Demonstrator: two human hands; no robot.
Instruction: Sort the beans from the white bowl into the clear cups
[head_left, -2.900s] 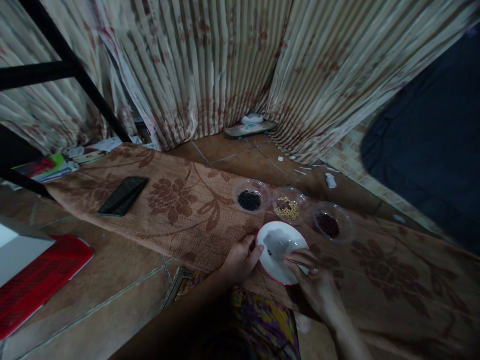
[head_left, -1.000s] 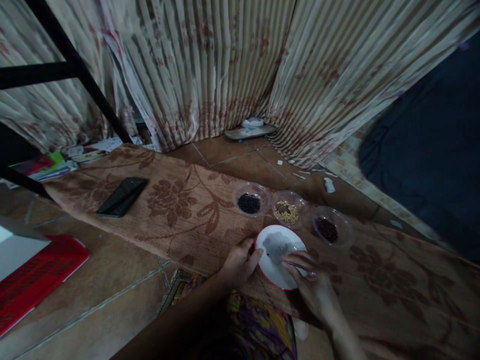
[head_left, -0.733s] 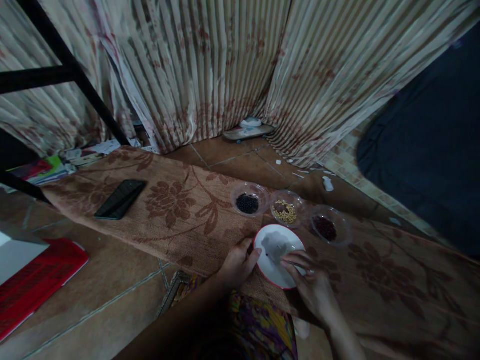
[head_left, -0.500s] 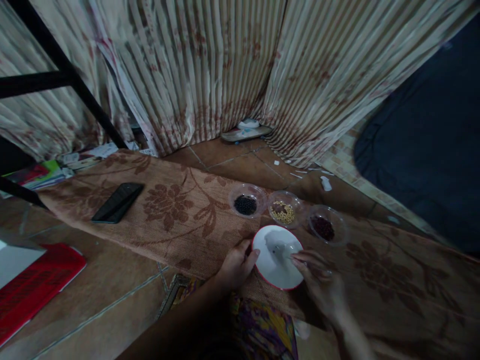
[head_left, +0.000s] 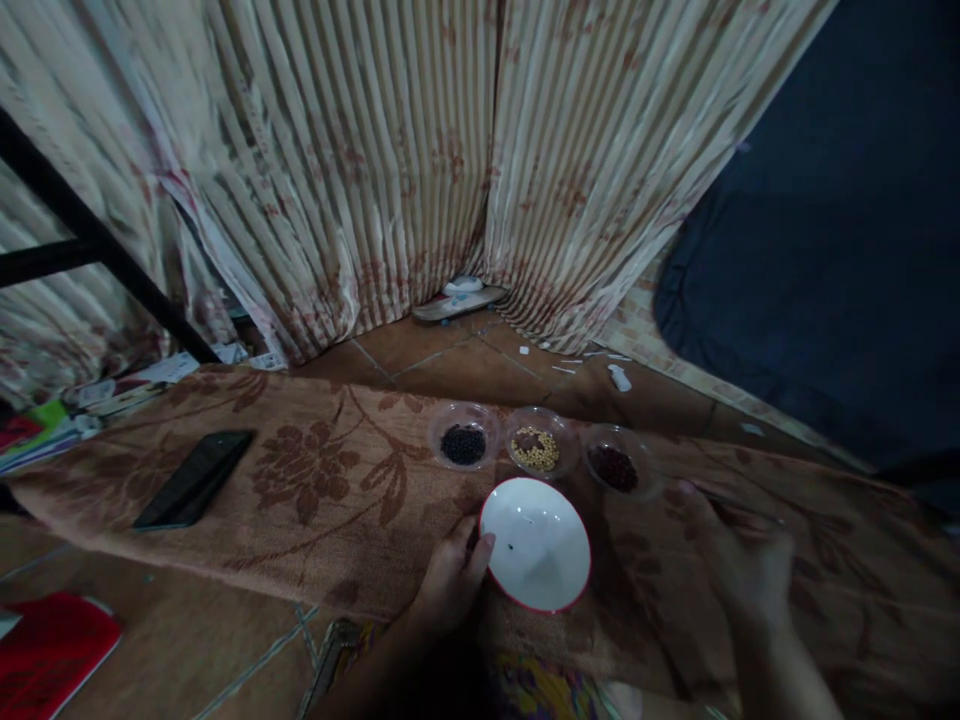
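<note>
A white bowl with a red rim (head_left: pixel 555 590) sits on a brown flowered cloth (head_left: pixel 330 500) in front of me. One tiny dark speck (head_left: pixel 511 547) lies inside it. My left hand (head_left: pixel 450 578) curls against the bowl's left rim, thumb on the edge. My right hand (head_left: pixel 739 560) is off to the right of the bowl over the cloth, blurred, its fingers closed round a thin tool (head_left: pixel 739 506). Behind the bowl stand three small clear cups: black beads (head_left: pixel 463 443), yellowish beads (head_left: pixel 535 450), dark red beads (head_left: pixel 613 467).
A black phone (head_left: pixel 193 478) lies on the cloth at the left. A red flat thing (head_left: pixel 45 650) is on the tiled floor at the bottom left. Striped curtains (head_left: pixel 375 170) hang behind, a slipper (head_left: pixel 459 295) at their foot. Dark blue fabric (head_left: pixel 825 250) fills the right.
My right hand has left the white bowl and swung right over the cloth with the thin tool. My view has shifted, so everything sits lower and further left. My left hand stays on the rim.
</note>
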